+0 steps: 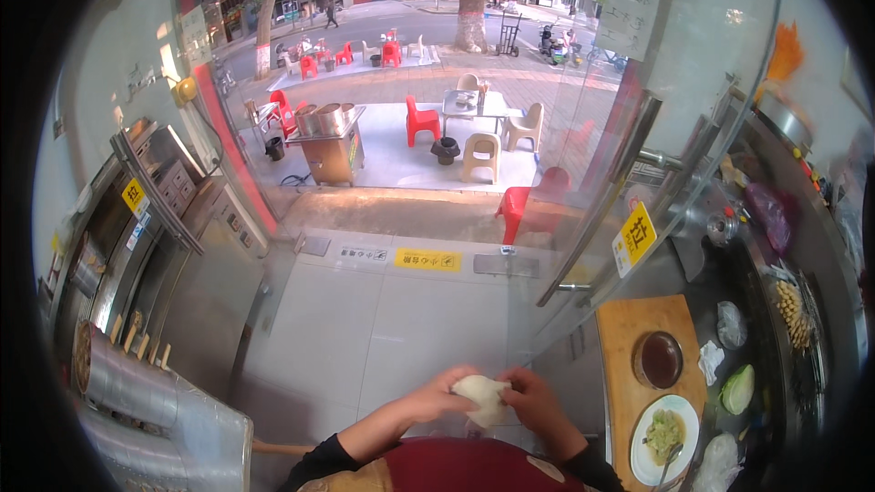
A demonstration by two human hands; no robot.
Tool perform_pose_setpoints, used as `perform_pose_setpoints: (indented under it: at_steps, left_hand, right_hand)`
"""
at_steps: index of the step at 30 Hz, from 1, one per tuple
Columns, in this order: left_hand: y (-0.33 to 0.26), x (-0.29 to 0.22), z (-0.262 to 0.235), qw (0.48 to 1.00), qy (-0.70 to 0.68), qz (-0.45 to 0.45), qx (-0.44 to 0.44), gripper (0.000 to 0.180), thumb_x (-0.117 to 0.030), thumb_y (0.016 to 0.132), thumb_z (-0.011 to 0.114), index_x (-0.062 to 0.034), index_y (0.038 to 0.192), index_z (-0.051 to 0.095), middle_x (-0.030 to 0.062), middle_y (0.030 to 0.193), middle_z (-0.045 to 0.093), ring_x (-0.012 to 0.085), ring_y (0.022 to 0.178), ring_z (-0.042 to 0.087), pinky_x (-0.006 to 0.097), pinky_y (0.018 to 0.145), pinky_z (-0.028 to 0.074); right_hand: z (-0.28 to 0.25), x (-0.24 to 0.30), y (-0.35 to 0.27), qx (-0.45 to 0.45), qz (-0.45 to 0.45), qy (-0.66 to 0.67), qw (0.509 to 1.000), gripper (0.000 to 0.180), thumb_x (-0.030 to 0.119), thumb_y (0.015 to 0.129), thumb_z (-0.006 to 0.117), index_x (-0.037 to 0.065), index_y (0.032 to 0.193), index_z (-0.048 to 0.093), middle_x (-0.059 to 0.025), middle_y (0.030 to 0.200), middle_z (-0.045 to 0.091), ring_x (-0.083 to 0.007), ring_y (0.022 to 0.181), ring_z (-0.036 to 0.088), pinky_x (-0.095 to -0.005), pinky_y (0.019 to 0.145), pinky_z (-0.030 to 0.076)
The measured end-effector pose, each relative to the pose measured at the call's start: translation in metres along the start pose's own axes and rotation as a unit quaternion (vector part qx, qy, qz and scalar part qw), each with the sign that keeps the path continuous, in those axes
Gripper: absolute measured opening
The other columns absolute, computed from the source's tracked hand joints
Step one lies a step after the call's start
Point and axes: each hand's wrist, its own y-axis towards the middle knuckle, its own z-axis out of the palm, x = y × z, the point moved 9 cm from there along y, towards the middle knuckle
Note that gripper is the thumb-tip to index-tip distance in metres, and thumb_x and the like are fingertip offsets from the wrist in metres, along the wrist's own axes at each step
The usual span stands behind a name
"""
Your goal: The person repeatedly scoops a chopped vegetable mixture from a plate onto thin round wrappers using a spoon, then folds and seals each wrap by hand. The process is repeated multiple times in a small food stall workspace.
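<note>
Low in front of me I hold a pale, rounded piece of dough [483,400] in the air between both hands. My left hand [441,394] grips its left side, the fingers partly behind it. At its upper right edge, the fingers of my right hand [534,404] pinch it. To the right, a wooden board [622,346] carries a bowl of dark brown liquid [658,360]. Nearer to me on that board lies a white plate [643,464] with chopped green food [663,435] and a spoon.
Metal cylinders [137,383] with wooden handles stand at the left. On the right counter are a cut cabbage [736,389] and plastic bags [731,324]. A glass door with a long handle [602,205] stands by the doorway; red stools [516,211] and a table [476,105] are outside.
</note>
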Motion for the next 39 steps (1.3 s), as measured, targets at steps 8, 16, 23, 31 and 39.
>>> perform_pose_setpoints:
  at_steps: [8,16,23,31,39]
  left_hand:
    - [0.012,-0.011,-0.015,0.979,-0.180,0.064,-0.067,0.039,0.007,0.083,0.063,-0.0064,0.117,0.048,0.0095,0.113,0.059,0.0203,0.102,0.062,0.034,0.083,0.056]
    - [-0.009,0.008,-0.051,0.929,-0.265,0.069,-0.250,0.048,0.007,0.085,0.059,-0.0055,0.126,0.037,0.0194,0.122,0.055,0.0366,0.112,0.060,0.051,0.088,0.057]
    - [-0.001,0.002,-0.041,0.930,-0.260,0.096,-0.242,0.049,0.008,0.085,0.059,-0.0057,0.126,0.037,0.0188,0.120,0.055,0.0359,0.109,0.061,0.051,0.088,0.057]
    - [-0.021,0.006,-0.052,0.909,-0.253,0.104,-0.314,0.050,0.007,0.084,0.059,-0.0051,0.127,0.037,0.0190,0.120,0.056,0.0348,0.109,0.062,0.049,0.087,0.058]
    - [-0.015,0.011,-0.058,0.910,-0.246,0.091,-0.322,0.058,0.006,0.082,0.060,-0.0045,0.132,0.033,0.0204,0.123,0.054,0.0372,0.112,0.059,0.051,0.090,0.056]
  right_hand:
    - [-0.011,0.091,0.023,-0.077,-0.422,-0.368,0.825,0.015,0.003,0.083,0.059,0.003,0.098,0.059,-0.0048,0.083,0.060,-0.0170,0.080,0.060,-0.0299,0.070,0.049]
    - [-0.026,0.275,-0.024,0.143,-0.389,0.143,0.899,0.012,-0.004,0.079,0.063,0.001,0.090,0.061,-0.0118,0.112,0.053,-0.0236,0.099,0.059,-0.0346,0.083,0.050]
    - [0.031,0.350,-0.102,0.350,-0.525,0.213,0.746,0.015,0.000,0.082,0.063,0.001,0.067,0.060,-0.0139,0.100,0.056,-0.0259,0.075,0.063,-0.0328,0.064,0.054]
    - [0.037,0.355,-0.097,0.434,-0.521,0.280,0.680,0.007,0.001,0.088,0.066,-0.003,0.082,0.065,-0.0164,0.085,0.064,-0.0227,0.076,0.063,-0.0270,0.065,0.057]
    - [-0.022,0.273,-0.014,0.230,-0.413,0.203,0.857,0.015,-0.001,0.093,0.046,-0.001,0.094,0.061,-0.0162,0.094,0.060,-0.0236,0.075,0.059,-0.0319,0.073,0.049]
